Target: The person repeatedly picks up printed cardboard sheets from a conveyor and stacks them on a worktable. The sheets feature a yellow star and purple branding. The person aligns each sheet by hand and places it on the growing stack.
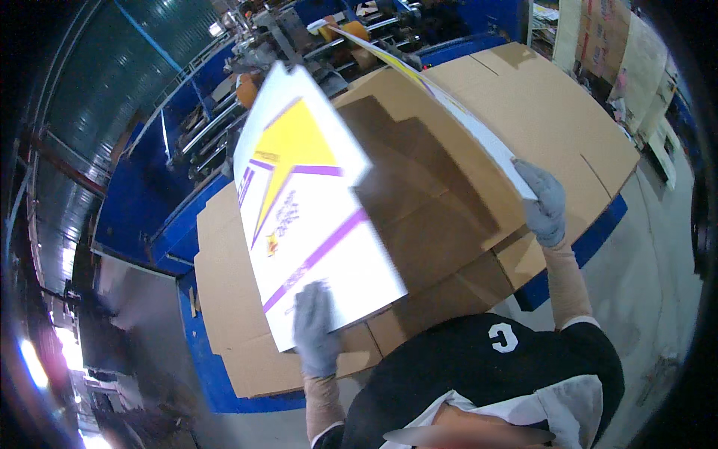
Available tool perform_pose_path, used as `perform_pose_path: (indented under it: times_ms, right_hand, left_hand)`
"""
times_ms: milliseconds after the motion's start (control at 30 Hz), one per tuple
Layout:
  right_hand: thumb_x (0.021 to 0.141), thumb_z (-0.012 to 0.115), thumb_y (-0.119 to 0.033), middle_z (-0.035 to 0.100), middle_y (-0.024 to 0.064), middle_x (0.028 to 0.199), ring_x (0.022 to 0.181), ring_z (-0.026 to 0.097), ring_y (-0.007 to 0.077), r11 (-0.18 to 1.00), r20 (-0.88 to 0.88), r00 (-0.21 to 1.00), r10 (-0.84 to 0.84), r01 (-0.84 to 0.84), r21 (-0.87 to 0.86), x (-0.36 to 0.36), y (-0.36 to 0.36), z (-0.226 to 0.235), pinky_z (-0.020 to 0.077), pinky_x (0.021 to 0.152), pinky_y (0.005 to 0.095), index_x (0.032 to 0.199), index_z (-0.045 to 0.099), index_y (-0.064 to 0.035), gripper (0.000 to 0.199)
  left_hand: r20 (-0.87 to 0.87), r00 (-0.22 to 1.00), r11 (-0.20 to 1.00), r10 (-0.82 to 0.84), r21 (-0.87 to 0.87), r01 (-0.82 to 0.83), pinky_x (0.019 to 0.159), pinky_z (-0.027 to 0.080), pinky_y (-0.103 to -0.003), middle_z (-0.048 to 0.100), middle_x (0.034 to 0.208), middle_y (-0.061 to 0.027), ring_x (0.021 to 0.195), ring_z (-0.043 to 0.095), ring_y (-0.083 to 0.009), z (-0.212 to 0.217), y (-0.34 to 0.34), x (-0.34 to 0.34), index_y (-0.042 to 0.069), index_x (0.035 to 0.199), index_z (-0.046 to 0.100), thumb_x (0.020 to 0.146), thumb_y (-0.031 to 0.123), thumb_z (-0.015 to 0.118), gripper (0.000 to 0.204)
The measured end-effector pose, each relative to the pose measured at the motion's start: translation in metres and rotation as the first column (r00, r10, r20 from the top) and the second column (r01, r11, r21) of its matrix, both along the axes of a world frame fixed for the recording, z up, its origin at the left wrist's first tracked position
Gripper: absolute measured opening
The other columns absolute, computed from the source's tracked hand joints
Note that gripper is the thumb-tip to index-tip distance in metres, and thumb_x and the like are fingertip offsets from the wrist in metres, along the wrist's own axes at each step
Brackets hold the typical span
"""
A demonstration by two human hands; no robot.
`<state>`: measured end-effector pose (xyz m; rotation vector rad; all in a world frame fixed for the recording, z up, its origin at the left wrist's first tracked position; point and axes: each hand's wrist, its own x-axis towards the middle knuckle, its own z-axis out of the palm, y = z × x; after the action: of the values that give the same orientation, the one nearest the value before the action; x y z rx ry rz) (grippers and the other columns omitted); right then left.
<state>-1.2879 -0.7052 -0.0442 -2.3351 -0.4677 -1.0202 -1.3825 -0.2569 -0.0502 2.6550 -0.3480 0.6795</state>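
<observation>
A large cardboard box blank stands partly folded in front of me, brown inside (419, 172) and white outside. Its left panel (329, 254), printed with yellow and purple, is tilted up and a little blurred. Against that panel's printed face, near its lower edge, lies my left hand (318, 329), grey-gloved, its fingers stretched out and smeared; the thumb is unclear. My right hand (544, 202), also gloved, closes on the near corner of the raised right panel (490, 146). Whether both panels join in one sheet cannot be fully seen.
Beneath lie plain brown cardboard sheets (546, 105) on a blue table (206, 367). Behind them stands a blue machine (134, 217) with metal shafts and orange rollers (247, 90). Stacked material (606, 37) is at the far right, and grey floor (651, 254) shows beside the table.
</observation>
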Motion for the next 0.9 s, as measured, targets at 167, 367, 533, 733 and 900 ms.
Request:
perform_pose_path:
  times_ms: [167, 367, 533, 733, 900]
  right_hand:
    - [0.079, 0.051, -0.008, 0.058, 0.0117, 0.128, 0.116, 0.057, 0.0301, 0.952, -0.197, 0.980, 0.012, -0.071, -0.298, -0.008, 0.031, -0.018, 0.0442, 0.099, 0.0396, 0.123, 0.060, -0.0134, 0.045]
    - [0.072, 0.051, -0.003, 0.052, 0.0124, 0.135, 0.123, 0.050, 0.0311, 0.835, -0.384, 0.923, 0.019, -0.226, -0.501, -0.014, 0.049, -0.060, 0.0352, 0.106, 0.0466, 0.125, 0.057, -0.0122, 0.054]
    - [0.074, 0.053, -0.006, 0.056, 0.0116, 0.131, 0.120, 0.053, 0.0315, 0.835, -0.289, 0.957, 0.001, -0.160, -0.526, -0.011, 0.051, -0.072, 0.0385, 0.103, 0.0456, 0.123, 0.058, -0.0144, 0.050]
    - [0.077, 0.053, -0.009, 0.054, 0.0115, 0.134, 0.120, 0.053, 0.0321, 0.835, -0.324, 0.946, -0.028, -0.156, -0.528, -0.020, 0.056, -0.069, 0.0385, 0.103, 0.0470, 0.125, 0.056, -0.0143, 0.049]
    - [0.087, 0.048, -0.026, 0.050, 0.0108, 0.137, 0.122, 0.051, 0.0305, 0.642, -0.410, 0.906, 0.107, -0.377, -0.667, -0.036, 0.057, -0.055, 0.0404, 0.103, 0.0441, 0.127, 0.052, -0.0157, 0.042]
  left_hand:
    - [-0.185, 0.965, 0.942, -0.186, 0.246, 0.229, 0.106, 0.031, -0.052, 0.051, 0.132, -0.0148, 0.123, 0.047, -0.0341, -0.043, -0.032, 0.027, 0.006, 0.124, 0.053, 0.074, 0.002, 0.052, 0.049]
    - [-0.228, 0.953, 0.926, -0.198, 0.276, 0.258, 0.105, 0.032, -0.053, 0.051, 0.133, -0.0134, 0.123, 0.047, -0.0336, -0.056, -0.025, 0.025, 0.006, 0.125, 0.053, 0.077, 0.004, 0.052, 0.048]
    - [-0.129, 0.976, 0.949, -0.177, 0.240, 0.204, 0.106, 0.033, -0.050, 0.054, 0.130, -0.0143, 0.122, 0.049, -0.0342, -0.060, -0.028, 0.030, 0.007, 0.122, 0.056, 0.075, -0.001, 0.054, 0.048]
    - [-0.234, 0.957, 0.932, -0.173, 0.274, 0.236, 0.108, 0.029, -0.052, 0.049, 0.135, -0.0158, 0.127, 0.043, -0.0348, -0.059, -0.023, 0.021, 0.004, 0.126, 0.051, 0.071, -0.004, 0.052, 0.056]
    - [-0.509, 0.845, 0.823, -0.164, 0.402, 0.402, 0.109, 0.028, -0.052, 0.042, 0.140, -0.0205, 0.130, 0.041, -0.0360, -0.020, -0.012, 0.015, 0.001, 0.133, 0.043, 0.069, 0.009, 0.064, 0.067]
